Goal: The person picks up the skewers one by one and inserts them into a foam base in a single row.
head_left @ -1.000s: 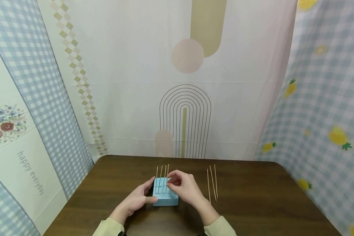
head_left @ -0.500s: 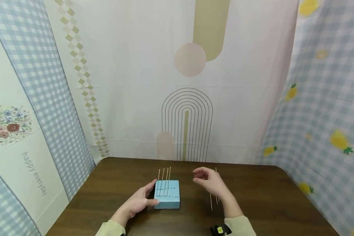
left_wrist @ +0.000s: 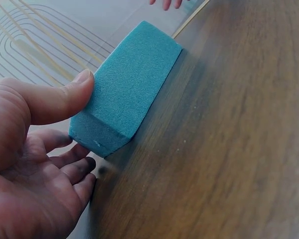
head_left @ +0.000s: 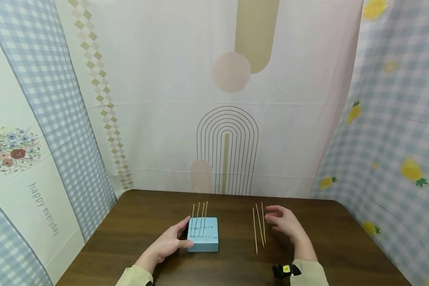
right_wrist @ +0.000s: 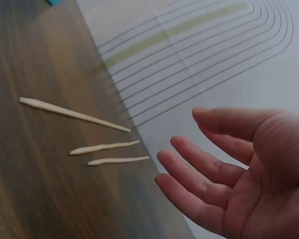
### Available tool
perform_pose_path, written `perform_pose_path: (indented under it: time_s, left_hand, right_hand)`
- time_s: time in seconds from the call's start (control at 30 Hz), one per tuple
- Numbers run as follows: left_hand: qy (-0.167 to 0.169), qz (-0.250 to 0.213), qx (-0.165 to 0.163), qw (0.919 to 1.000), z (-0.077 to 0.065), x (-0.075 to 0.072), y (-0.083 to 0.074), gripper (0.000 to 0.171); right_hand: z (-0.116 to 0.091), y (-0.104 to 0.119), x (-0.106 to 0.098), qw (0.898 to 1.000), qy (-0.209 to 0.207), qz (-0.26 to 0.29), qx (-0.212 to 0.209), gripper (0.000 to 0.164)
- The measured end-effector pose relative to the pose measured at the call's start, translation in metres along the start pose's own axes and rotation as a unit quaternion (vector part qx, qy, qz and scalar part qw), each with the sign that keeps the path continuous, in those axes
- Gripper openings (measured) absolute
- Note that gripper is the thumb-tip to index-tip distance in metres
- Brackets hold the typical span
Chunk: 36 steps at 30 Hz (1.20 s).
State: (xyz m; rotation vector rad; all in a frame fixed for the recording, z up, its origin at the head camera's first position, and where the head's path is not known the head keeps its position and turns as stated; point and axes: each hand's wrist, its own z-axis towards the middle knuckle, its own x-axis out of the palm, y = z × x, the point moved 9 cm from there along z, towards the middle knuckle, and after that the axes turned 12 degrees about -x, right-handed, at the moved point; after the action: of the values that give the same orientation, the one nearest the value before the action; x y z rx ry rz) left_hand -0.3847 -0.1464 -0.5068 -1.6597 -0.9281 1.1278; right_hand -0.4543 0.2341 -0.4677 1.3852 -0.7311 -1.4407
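Right hand, fingers loose and empty, has left the blue block for three unplaced sticks; left hand grips the block.

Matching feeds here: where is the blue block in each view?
Head: blue block low, just left of centre.
Left wrist: blue block in the upper middle.
Right wrist: only a sliver of blue block, top edge, left side.
Shared landmark: the arched-line print, in all three.
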Motion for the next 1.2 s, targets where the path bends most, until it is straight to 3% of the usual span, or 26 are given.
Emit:
perform_pose_path:
  time_s: [0.2, 0.37, 0.6, 0.83, 0.93, 1.2]
  left_hand:
    - [0.001, 0.005, -0.005, 1.0000, 0.001, -0.001, 0.002, 0.097]
    - [0.003, -0.001, -0.006, 1.0000, 0.001, 0.000, 0.002, 0.096]
    - [0.001, 0.000, -0.007, 1.0000, 0.001, 0.000, 0.002, 0.097]
    - [-0.003, -0.003, -0.005, 1.0000, 0.000, -0.001, 0.000, 0.096]
    - [-0.003, -0.002, -0.006, 1.0000, 0.001, -0.001, -0.001, 0.096]
    - [0.001, 0.000, -0.008, 1.0000, 0.002, -0.001, 0.002, 0.098]
  right_hand:
    - [0.001, -0.014, 0.001, 1.000, -0.009, 0.000, 0.022, 0.046]
    - [0.000, -0.025, 0.006, 0.999, 0.009, 0.008, 0.036, 0.054]
    - [-0.001, -0.022, 0.015, 0.999, 0.046, -0.007, 0.026, 0.065]
    - [0.004, -0.019, 0.019, 0.995, 0.070, -0.078, 0.005, 0.076]
    - [0.005, -0.022, 0.020, 0.995, 0.074, -0.072, 0.009, 0.081]
    - [0.009, -0.020, 0.021, 0.990, 0.061, -0.123, 0.001, 0.076]
